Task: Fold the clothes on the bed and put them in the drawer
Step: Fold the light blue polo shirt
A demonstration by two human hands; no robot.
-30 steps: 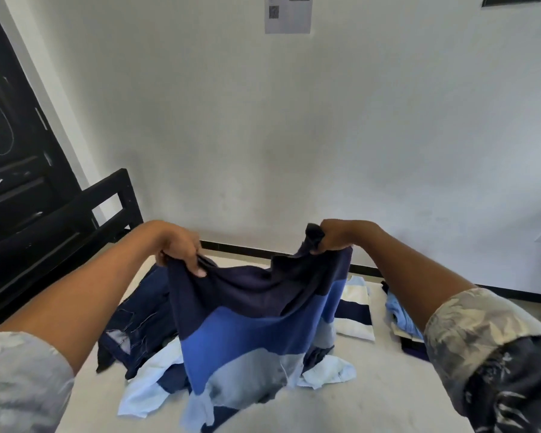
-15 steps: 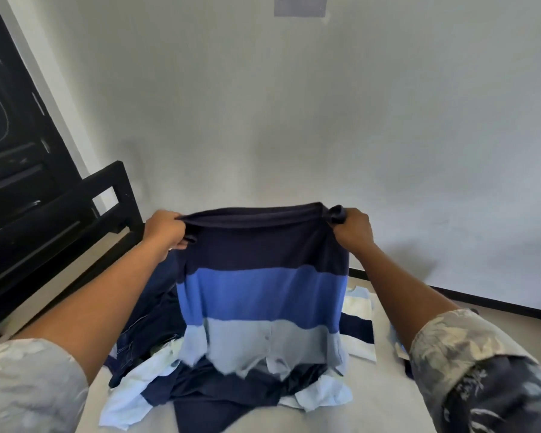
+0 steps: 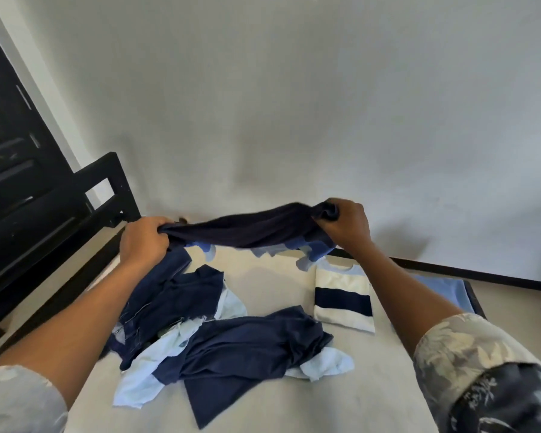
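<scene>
1. Navy cotton, soft and light, is what I hold: the striped shirt sags between my two hands with no stiffness of its own, so I judge it will drape, crease and slip wherever I let it go slack
2. My left grip is closed round one bunched end of its dark top edge, fingers curled over the cloth; my right grip is closed round the other end, with a wad of navy fabric showing at the fingers
3. The shirt hangs in the air above the far part of the bed, stretched nearly level between the two grips, the right end a little higher; its blue and pale bands peep out along the underside
4. The best hold, to my mind, is at the corners or shoulder seams, with the edge kept taut so the shirt lays down flat; a hold in the middle would only make it bunch
5. Below it and nearer to me lies the unfolded pile of navy and pale blue clothes, apart from the shirt; a folded white and navy top rests on the bed just beside my right forearm, and a pale blue piece lies on the other side of that arm
6. No drawer is in view
</scene>
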